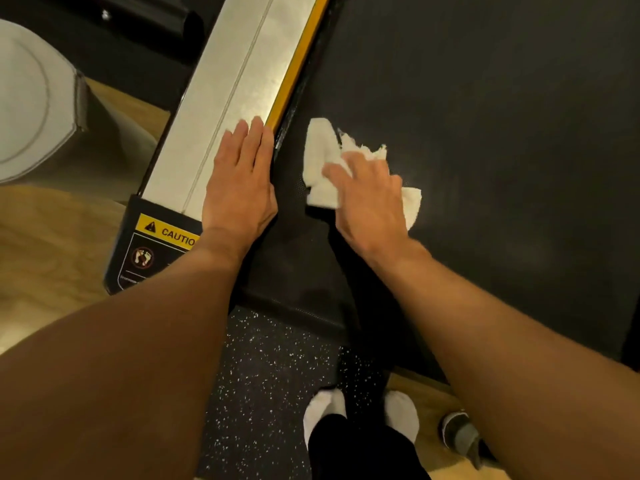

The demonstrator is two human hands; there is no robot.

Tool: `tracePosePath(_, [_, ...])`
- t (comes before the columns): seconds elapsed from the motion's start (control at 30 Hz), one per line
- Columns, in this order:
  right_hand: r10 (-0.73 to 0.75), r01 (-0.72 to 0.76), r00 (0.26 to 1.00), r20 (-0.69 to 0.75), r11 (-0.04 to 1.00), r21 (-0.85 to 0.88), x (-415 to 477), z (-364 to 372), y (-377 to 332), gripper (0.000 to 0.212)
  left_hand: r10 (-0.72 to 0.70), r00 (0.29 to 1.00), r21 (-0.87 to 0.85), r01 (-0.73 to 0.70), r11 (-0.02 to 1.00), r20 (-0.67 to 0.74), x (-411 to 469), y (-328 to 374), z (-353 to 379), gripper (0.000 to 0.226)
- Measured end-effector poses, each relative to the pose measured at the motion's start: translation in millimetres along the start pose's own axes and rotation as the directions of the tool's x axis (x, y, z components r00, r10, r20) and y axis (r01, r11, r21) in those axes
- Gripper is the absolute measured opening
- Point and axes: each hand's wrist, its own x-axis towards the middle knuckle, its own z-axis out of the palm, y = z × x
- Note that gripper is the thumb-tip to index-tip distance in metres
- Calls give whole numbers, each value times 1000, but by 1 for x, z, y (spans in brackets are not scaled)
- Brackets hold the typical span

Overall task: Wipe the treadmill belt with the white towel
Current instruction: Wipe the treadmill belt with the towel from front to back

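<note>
The right hand point(370, 202) presses the crumpled white towel point(320, 157) with flattened fingers onto the dark rubber treadmill belt point(485, 116), near its left edge. The left hand point(239, 181) lies flat and empty on the silver metal side rail point(221, 91) (bracing, probably).

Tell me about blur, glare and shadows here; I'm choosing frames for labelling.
Head view: dim, warm light; the right hand and towel look slightly motion-smeared, the left hand on the side rail sharp; a faint sheen on the belt beside the towel; dark shadow under the right wrist; the wide lens enlarges the forearms.
</note>
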Motion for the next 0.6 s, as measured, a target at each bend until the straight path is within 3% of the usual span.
tracePosePath(0.1, [-147, 135, 986, 82, 982, 130, -67, 12, -6, 62, -7, 1000, 12, 7, 1000, 1, 0, 0, -2, 69])
tracePosePath(0.17, [-177, 135, 971, 161, 960, 244, -89, 4, 2, 67, -8, 1000, 23, 8, 1000, -8, -1, -1, -1, 68])
tracePosePath(0.3, [29, -17, 998, -48, 972, 235, -33, -17, 33, 61, 3, 999, -9, -4, 1000, -33, -1, 1, 2, 67])
tracePosePath(0.4, [79, -68, 995, -59, 983, 169, 6, -14, 47, 65, -6, 1000, -34, 5, 999, -31, -2, 0, 1, 66])
tracePosePath(0.5, [-32, 37, 999, -42, 991, 132, -21, 3, 41, 62, 1, 999, -51, -4, 999, -49, -2, 2, 1, 67])
tracePosePath(0.6, [-270, 262, 962, 37, 955, 140, -85, 12, 37, 63, 4, 998, -56, -8, 998, -59, -3, 1, 2, 68])
